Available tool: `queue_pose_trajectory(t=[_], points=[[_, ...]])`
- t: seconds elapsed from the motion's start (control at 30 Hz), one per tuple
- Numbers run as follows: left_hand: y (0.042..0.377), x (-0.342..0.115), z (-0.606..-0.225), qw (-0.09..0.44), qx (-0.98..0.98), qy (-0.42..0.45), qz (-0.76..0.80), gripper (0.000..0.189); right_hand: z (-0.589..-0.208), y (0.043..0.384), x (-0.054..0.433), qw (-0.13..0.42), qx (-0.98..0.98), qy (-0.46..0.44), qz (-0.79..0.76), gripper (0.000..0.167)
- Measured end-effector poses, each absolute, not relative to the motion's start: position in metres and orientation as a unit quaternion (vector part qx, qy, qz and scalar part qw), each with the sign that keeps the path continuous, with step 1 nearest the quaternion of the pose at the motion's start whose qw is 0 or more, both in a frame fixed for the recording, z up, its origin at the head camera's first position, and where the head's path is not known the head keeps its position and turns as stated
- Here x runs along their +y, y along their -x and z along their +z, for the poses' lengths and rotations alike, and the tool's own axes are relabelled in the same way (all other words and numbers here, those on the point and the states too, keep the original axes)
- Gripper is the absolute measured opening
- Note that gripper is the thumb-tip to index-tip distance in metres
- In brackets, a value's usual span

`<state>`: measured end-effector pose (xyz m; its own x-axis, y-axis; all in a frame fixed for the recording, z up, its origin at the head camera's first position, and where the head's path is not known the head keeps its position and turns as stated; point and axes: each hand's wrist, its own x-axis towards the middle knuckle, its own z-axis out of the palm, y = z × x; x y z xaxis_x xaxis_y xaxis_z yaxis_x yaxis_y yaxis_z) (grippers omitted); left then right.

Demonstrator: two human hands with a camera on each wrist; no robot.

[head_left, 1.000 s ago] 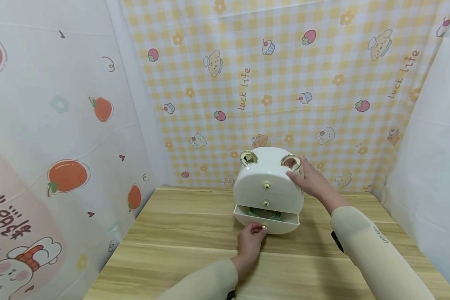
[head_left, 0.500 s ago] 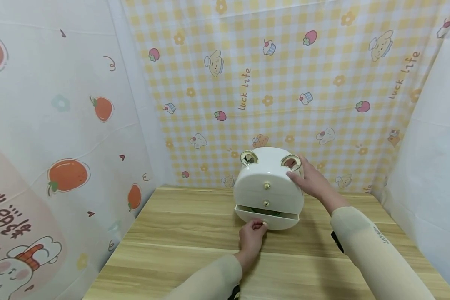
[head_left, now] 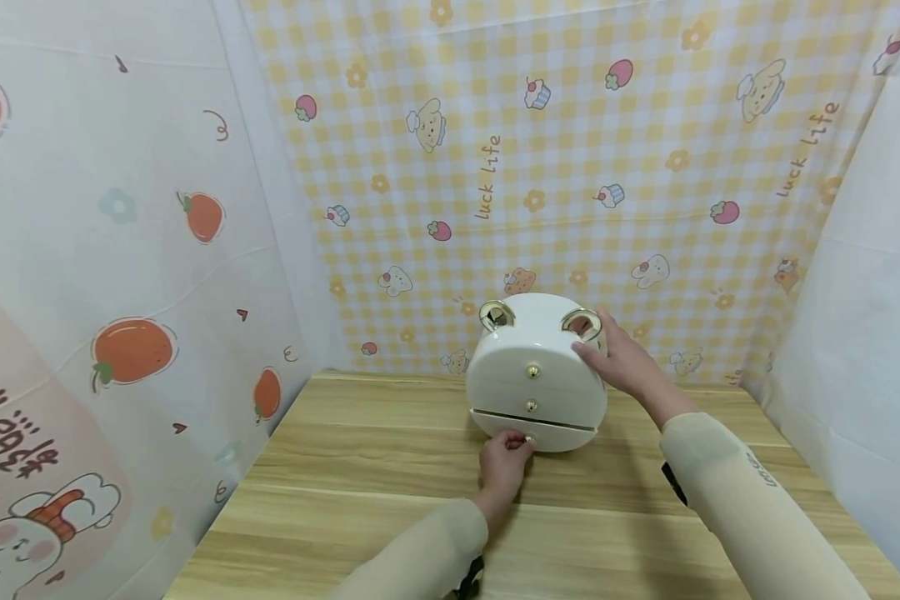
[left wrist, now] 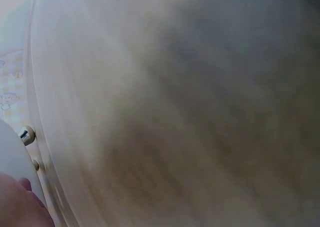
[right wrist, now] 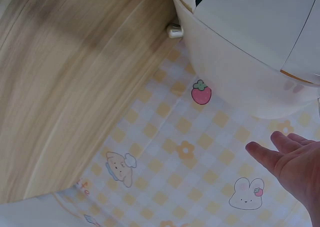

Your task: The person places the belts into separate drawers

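Observation:
A rounded white drawer box (head_left: 495, 387) with two gold ear-like rings stands on the table in the head view. Its bottom drawer (head_left: 566, 439) sticks out slightly, leaving a thin dark gap along the top. My left hand (head_left: 504, 468) pinches the small gold knob (head_left: 529, 439) of that drawer; the fingertips partly cover it. At the box's upper right, my right hand (head_left: 621, 358) rests against the side near the ear ring. The right wrist view shows that hand's fingers (right wrist: 267, 154) extended beside the box. What lies inside the drawer is hidden.
The wooden table (head_left: 360, 467) reaches back to a yellow checked cloth (head_left: 570, 142). White cloths (head_left: 855, 350) hang at both sides. Two more gold knobs (head_left: 533, 372) sit on the box's front above the bottom drawer.
The bottom drawer has slid inward from clearly pulled out to nearly closed, hiding the green coiled thing inside. My left hand has moved forward with its knob. The right hand has stayed in place.

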<state>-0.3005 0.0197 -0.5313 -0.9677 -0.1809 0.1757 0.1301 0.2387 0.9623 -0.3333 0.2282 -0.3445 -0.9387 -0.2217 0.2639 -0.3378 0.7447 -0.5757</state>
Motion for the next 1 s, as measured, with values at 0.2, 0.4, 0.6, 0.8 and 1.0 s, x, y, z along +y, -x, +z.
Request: queue_pose_trajectory(t=[0.2, 0.4, 0.6, 0.8, 1.0], points=[[0.305, 0.019, -0.530, 0.121, -0.779, -0.020, -0.615, 0.009, -0.344, 0.333, 0.226, 0.090, -0.929, -0.152, 0.325, 0.083], [0.310, 0.023, -0.529, 0.118, -0.777, 0.000, -0.618, 0.007, -0.343, 0.331, 0.230, 0.090, -0.933, -0.147, 0.315, 0.083], [0.318, 0.023, -0.533, 0.106, -0.782, 0.018, -0.614, 0.011, -0.342, 0.332, 0.233, 0.086, -0.938, -0.141, 0.306, 0.087], [0.319, 0.010, -0.527, 0.075, -0.795, 0.054, -0.599, 0.018, -0.340, 0.335, 0.239, 0.099, -0.941, -0.147, 0.289, 0.085], [0.324, -0.036, -0.504, 0.076, -0.826, 0.078, -0.553, 0.028, -0.336, 0.338, 0.256, 0.069, -0.952, -0.113, 0.275, 0.088]])
